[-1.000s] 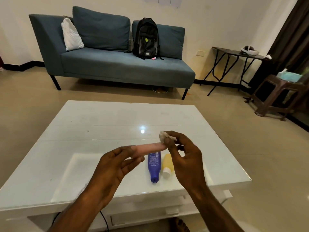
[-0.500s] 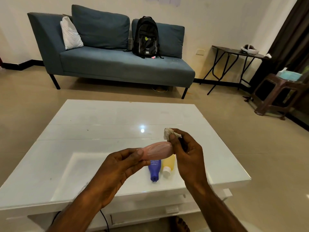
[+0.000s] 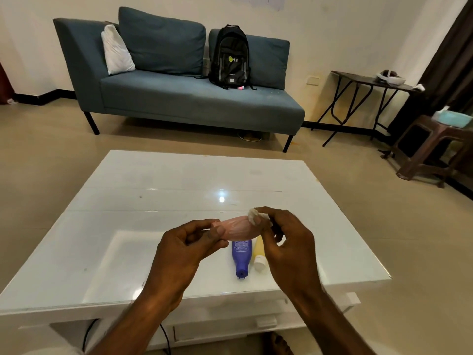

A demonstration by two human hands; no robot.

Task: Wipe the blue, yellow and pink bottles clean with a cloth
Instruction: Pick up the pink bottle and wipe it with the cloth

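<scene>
Above the white glass table (image 3: 128,239) I hold the pink bottle (image 3: 238,228) lying sideways. My left hand (image 3: 186,249) pinches its left end between thumb and fingers. My right hand (image 3: 284,244) pinches a small white cloth (image 3: 254,216) against the bottle's right end. Under the pink bottle, the blue bottle (image 3: 241,257) lies flat on the table with its cap toward me. The yellow bottle (image 3: 259,253) with a white cap lies right beside it, partly hidden by my right hand.
A blue sofa (image 3: 194,98) with a black backpack (image 3: 231,60) stands beyond the table. A dark folding table (image 3: 368,80) and a brown stool (image 3: 435,147) stand at the right. A cable (image 3: 165,339) hangs below the table's front edge.
The pink bottle has turned in my hands, now showing its broad side. My left hand's fingers have closed more tightly on its end. My right hand keeps the cloth at the other end.
</scene>
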